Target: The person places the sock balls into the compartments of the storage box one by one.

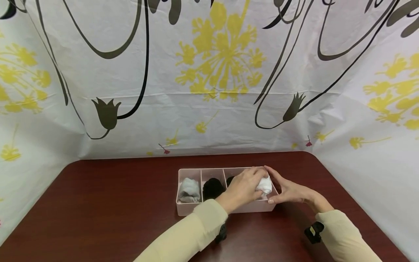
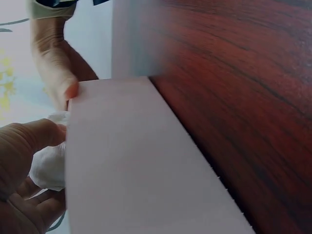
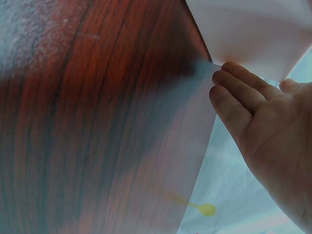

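Note:
A long pale pink organizer box (image 1: 193,208) with divided compartments sits on the table. At its right end, my left hand (image 1: 245,183) grips a white bundled cloth (image 1: 265,185) inside the last compartment. The left wrist view shows the thumb and fingers around this white bundle (image 2: 48,168), beside the box wall (image 2: 131,156). My right hand (image 1: 289,191) holds the box's right end, thumb at the near corner and fingers toward the far corner. A grey cloth bundle (image 1: 189,190) fills the leftmost compartment, with a black one (image 1: 212,188) beside it. Another black bundle (image 1: 230,180) is mostly hidden by my left hand.
The dark red-brown wooden table (image 1: 114,203) extends around the box. A white patterned sheet (image 1: 203,109) hangs behind it and along both sides. Black devices are worn at both wrists, the right one (image 1: 314,233) plainly visible.

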The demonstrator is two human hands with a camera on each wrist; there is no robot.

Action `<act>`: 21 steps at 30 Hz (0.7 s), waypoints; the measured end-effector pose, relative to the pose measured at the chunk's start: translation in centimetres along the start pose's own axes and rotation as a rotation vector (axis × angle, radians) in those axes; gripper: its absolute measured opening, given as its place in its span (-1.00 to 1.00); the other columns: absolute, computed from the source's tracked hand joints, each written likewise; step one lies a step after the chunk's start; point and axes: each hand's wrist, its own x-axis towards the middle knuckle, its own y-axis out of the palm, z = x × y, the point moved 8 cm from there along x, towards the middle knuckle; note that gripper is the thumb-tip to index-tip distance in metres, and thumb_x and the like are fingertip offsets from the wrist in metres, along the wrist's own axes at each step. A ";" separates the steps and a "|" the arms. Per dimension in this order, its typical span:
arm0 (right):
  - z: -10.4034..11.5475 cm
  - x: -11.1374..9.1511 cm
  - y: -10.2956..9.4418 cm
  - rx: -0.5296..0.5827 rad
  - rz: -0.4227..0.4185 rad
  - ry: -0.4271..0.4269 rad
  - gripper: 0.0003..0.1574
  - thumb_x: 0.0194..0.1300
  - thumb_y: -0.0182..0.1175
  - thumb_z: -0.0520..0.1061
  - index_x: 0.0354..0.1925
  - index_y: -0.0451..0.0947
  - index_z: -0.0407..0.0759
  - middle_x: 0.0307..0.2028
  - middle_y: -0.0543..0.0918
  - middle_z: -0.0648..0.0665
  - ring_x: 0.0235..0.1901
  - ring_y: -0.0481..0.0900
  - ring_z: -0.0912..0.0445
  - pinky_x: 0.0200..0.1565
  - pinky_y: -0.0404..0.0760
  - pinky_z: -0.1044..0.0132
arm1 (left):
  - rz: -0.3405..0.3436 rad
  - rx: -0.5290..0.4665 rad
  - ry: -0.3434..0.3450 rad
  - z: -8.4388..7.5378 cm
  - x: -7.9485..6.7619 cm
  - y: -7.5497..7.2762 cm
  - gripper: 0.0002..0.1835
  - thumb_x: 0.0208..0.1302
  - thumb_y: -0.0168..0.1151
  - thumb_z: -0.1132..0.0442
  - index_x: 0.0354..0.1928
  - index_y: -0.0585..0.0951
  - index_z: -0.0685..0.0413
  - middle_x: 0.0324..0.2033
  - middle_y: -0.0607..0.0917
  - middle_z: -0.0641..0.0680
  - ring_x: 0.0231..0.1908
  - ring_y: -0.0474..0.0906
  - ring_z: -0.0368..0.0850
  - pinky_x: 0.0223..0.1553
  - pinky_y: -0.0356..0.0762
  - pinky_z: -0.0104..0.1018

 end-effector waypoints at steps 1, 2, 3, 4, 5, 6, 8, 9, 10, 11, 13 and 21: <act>-0.1 0.0 0.0 0.010 0.002 0.004 0.38 0.09 0.36 -0.20 0.43 -0.50 -0.30 0.37 -0.14 -0.49 0.11 0.11 0.61 0.05 0.32 0.57 | 0.007 0.010 0.004 0.0 0.0 0.2 -0.55 0.05 0.40 0.12 0.00 0.49 -0.08 0.01 0.58 -0.05 0.01 0.52 -0.19 -0.14 0.52 -0.49; -0.1 0.0 0.0 0.013 0.000 0.004 0.38 0.09 0.36 -0.20 0.43 -0.50 -0.30 0.37 -0.15 -0.50 0.11 0.10 0.62 0.05 0.31 0.58 | 0.013 0.024 0.008 -0.1 0.0 0.4 -0.55 0.05 0.40 0.12 0.00 0.49 -0.08 0.03 0.57 -0.05 0.03 0.51 -0.18 -0.12 0.52 -0.48; -0.1 0.0 0.0 0.020 0.002 0.004 0.38 0.09 0.35 -0.21 0.43 -0.50 -0.30 0.37 -0.17 -0.50 0.11 0.10 0.63 0.06 0.30 0.59 | 0.015 0.040 0.015 -0.1 0.0 0.5 -0.56 0.06 0.39 0.11 0.00 0.50 -0.09 0.03 0.57 -0.06 0.05 0.51 -0.18 -0.10 0.52 -0.48; -0.1 0.0 0.0 0.027 0.002 0.002 0.38 0.09 0.35 -0.21 0.43 -0.50 -0.31 0.38 -0.19 -0.49 0.11 0.09 0.63 0.06 0.29 0.60 | 0.014 0.055 0.021 -0.2 0.0 0.6 -0.57 0.06 0.39 0.11 0.00 0.51 -0.09 0.03 0.57 -0.06 0.07 0.50 -0.18 -0.10 0.52 -0.48; -0.1 0.0 0.0 0.030 0.001 -0.005 0.38 0.09 0.35 -0.22 0.43 -0.50 -0.32 0.38 -0.21 -0.50 0.12 0.09 0.64 0.06 0.27 0.62 | 0.013 0.068 0.029 -0.2 0.1 0.6 -0.58 0.07 0.39 0.11 0.00 0.52 -0.09 0.03 0.57 -0.06 0.07 0.50 -0.18 -0.09 0.52 -0.48; 0.0 0.0 0.0 0.032 0.002 -0.012 0.38 0.09 0.35 -0.22 0.42 -0.51 -0.33 0.38 -0.23 -0.50 0.13 0.08 0.64 0.07 0.26 0.63 | 0.010 0.081 0.039 -0.3 0.2 0.7 -0.59 0.07 0.39 0.11 -0.01 0.52 -0.09 0.02 0.57 -0.06 0.07 0.49 -0.18 -0.09 0.52 -0.48; 0.1 0.0 0.1 0.028 0.001 -0.029 0.37 0.09 0.35 -0.23 0.42 -0.51 -0.36 0.39 -0.26 -0.50 0.14 0.06 0.65 0.08 0.21 0.66 | 0.016 0.099 0.050 -0.4 0.3 0.8 -0.60 0.08 0.38 0.11 -0.02 0.53 -0.09 0.00 0.57 -0.07 0.07 0.50 -0.18 -0.09 0.53 -0.48; 0.2 0.0 0.1 0.030 0.003 -0.034 0.37 0.09 0.34 -0.23 0.41 -0.51 -0.37 0.39 -0.28 -0.50 0.15 0.05 0.66 0.09 0.20 0.67 | 0.022 0.106 0.055 -0.4 0.3 0.9 -0.61 0.09 0.38 0.11 -0.02 0.54 -0.10 -0.01 0.57 -0.07 0.06 0.50 -0.18 -0.10 0.53 -0.49; 0.2 0.0 0.1 0.026 0.001 -0.038 0.37 0.09 0.34 -0.23 0.41 -0.51 -0.38 0.39 -0.28 -0.50 0.15 0.05 0.66 0.09 0.19 0.68 | 0.034 0.113 0.056 -0.4 0.4 1.0 -0.61 0.09 0.38 0.11 -0.02 0.54 -0.10 -0.01 0.57 -0.08 0.06 0.49 -0.18 -0.11 0.53 -0.49; 0.3 0.0 0.1 0.023 0.001 -0.038 0.37 0.09 0.34 -0.23 0.41 -0.51 -0.37 0.39 -0.28 -0.50 0.15 0.05 0.66 0.08 0.19 0.68 | 0.049 0.121 0.058 -0.5 0.5 1.2 -0.60 0.09 0.38 0.10 -0.01 0.54 -0.11 -0.01 0.56 -0.08 0.06 0.49 -0.19 -0.11 0.53 -0.50; 0.2 0.0 0.1 0.026 0.001 -0.028 0.37 0.09 0.35 -0.23 0.42 -0.51 -0.36 0.39 -0.27 -0.50 0.14 0.07 0.64 0.08 0.21 0.67 | 0.084 0.130 0.060 -0.5 0.6 1.5 -0.59 0.08 0.38 0.09 0.00 0.55 -0.14 -0.01 0.56 -0.10 0.03 0.50 -0.20 -0.15 0.54 -0.50; -0.2 0.0 0.0 0.010 -0.009 0.049 0.41 0.05 0.38 -0.18 0.45 -0.49 -0.25 0.40 -0.24 -0.42 0.09 0.18 0.52 0.04 0.33 0.56 | 0.192 0.153 0.056 -0.8 0.8 2.6 -0.66 0.11 0.36 0.06 -0.03 0.59 -0.25 -0.10 0.57 -0.16 -0.12 0.52 -0.26 -0.25 0.51 -0.52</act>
